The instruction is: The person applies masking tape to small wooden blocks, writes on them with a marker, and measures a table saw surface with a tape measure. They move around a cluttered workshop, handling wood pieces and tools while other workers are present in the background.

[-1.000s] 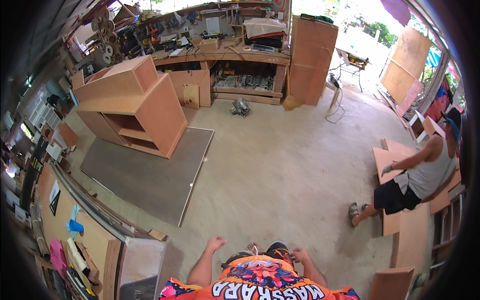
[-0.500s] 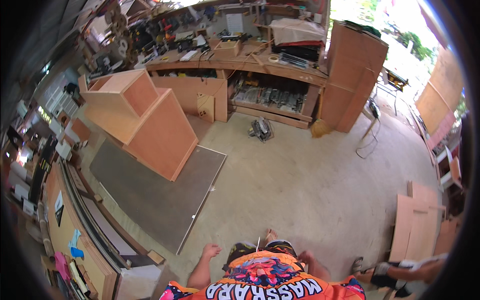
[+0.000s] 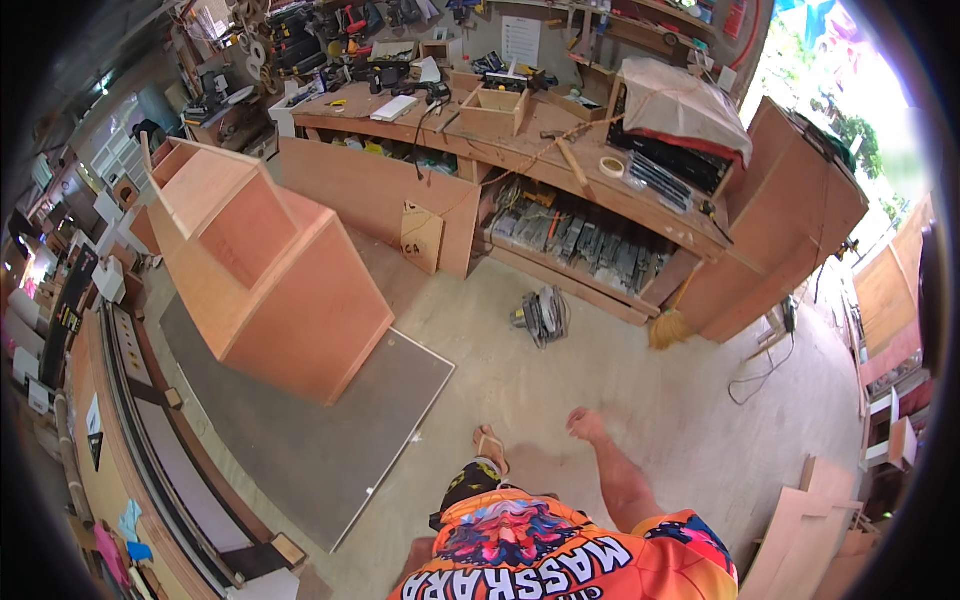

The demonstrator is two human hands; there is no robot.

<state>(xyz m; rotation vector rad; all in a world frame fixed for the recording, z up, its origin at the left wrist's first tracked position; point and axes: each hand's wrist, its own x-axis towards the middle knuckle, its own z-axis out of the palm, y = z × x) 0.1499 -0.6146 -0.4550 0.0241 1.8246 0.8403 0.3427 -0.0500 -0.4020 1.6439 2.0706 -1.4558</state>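
My right hand (image 3: pixel 585 423) swings out in front of me above the concrete floor. Its fingers hang loosely bent and a little apart, with nothing in them. Only a bit of my left arm (image 3: pixel 418 552) shows beside the orange shirt; the left hand is out of sight. Closest ahead of the right hand is a grey circular saw (image 3: pixel 541 317), which rests on the floor. To the left, a wooden cabinet (image 3: pixel 300 300) with open compartments lies on a dark grey board (image 3: pixel 290 420).
A long workbench (image 3: pixel 480 135) with tools and a small wooden box (image 3: pixel 494 112) runs across the back. A broom (image 3: pixel 671 328) leans by a tall plywood cabinet (image 3: pixel 780 230) at the right. Plywood panels (image 3: pixel 800 540) lie at lower right; long boards (image 3: pixel 170 450) line the left.
I have stepped forward, and the bench and saw look nearer. My right hand has swung forward into view, while the left hand has gone back out of it. Another person's limbs have left the lower right.
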